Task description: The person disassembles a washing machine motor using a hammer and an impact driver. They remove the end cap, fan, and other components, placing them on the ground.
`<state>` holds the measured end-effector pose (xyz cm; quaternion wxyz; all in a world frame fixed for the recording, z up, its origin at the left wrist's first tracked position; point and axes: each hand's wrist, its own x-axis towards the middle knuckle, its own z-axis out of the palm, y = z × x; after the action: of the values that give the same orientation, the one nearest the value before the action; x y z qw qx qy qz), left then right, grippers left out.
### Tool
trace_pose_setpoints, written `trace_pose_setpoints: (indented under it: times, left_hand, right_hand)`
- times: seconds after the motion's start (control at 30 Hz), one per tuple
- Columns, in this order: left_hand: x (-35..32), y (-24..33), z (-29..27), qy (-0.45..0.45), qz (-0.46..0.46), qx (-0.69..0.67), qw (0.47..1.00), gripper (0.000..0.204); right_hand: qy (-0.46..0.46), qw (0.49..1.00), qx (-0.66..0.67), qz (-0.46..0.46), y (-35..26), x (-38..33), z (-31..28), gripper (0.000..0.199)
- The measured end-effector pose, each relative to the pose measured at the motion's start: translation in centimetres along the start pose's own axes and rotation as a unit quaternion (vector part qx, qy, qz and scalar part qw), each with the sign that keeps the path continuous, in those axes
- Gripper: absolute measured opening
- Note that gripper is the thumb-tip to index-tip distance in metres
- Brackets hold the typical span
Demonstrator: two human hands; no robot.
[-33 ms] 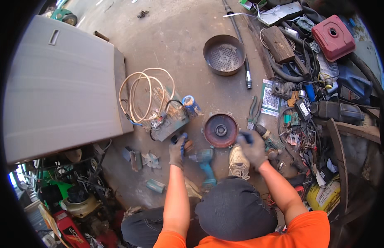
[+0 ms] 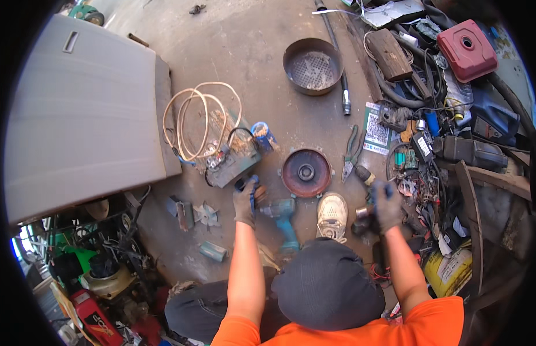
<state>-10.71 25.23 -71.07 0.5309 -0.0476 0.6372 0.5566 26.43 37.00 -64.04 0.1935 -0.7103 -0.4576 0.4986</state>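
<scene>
My left hand [image 2: 244, 203], in a grey and blue glove, is closed beside a small brownish rounded part [image 2: 260, 194]. What lies inside its fingers is mostly hidden. Below and right of it lies a teal cordless drill [image 2: 286, 225]. My right hand [image 2: 388, 209], gloved too and smeared by motion, is over the clutter right of my shoe [image 2: 332, 214], close to a dark tool with a metal end [image 2: 363, 213]. Between the hands, farther off, a round dark-red housing [image 2: 306, 172] with a central hub lies on the floor. Pliers [image 2: 353, 154] with green handles lie to its right.
A metal box with a coiled pale cable [image 2: 202, 121] and a blue cup [image 2: 263, 136] stand left of centre. Farther away is a round pan [image 2: 312, 67]. A large grey panel [image 2: 86, 115] fills the left; cables, wood and a red tank [image 2: 467, 51] crowd the right.
My right hand has moved right, from the edge of the round housing to the clutter beyond my shoe. My left hand stays by the brownish part. The whole view has shifted slightly.
</scene>
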Motion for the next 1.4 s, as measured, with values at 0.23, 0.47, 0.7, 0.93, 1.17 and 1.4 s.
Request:
trace_pose_setpoints:
  times: [0.23, 0.47, 0.7, 0.93, 1.17, 1.4]
  left_hand:
    - [0.7, -0.5, 1.3, -0.016, 0.01, -0.009, 1.0, 0.02]
    - [-4.1, 8.1, 5.0, 0.122, 0.028, 0.679, 0.723, 0.072]
    - [-0.4, 17.0, 18.2, -0.214, 0.442, 0.817, 0.301, 0.037]
    - [7.5, 21.8, 20.0, -0.057, 0.144, 0.97, 0.186, 0.03]
    - [10.2, 22.0, 16.3, 0.14, 0.227, 0.926, 0.267, 0.028]
    - [6.7, 22.1, 14.6, 0.035, 0.381, 0.858, 0.343, 0.034]
  right_hand:
    - [-0.216, 0.829, -0.496, 0.143, 9.2, -4.8, -8.5, 0.087]
    - [0.008, 0.926, -0.373, 0.054, 14.0, -2.5, -4.6, 0.051]
    - [-0.014, 0.967, -0.245, 0.075, 7.4, -4.0, -5.0, 0.042]
    - [-0.05, 0.989, -0.125, -0.062, -2.2, -2.1, -2.4, 0.04]
    - [-0.15, 0.939, -0.258, -0.172, -15.1, 6.0, 6.0, 0.041]
    - [-0.231, 0.865, -0.379, -0.235, -20.1, 9.2, 14.9, 0.037]
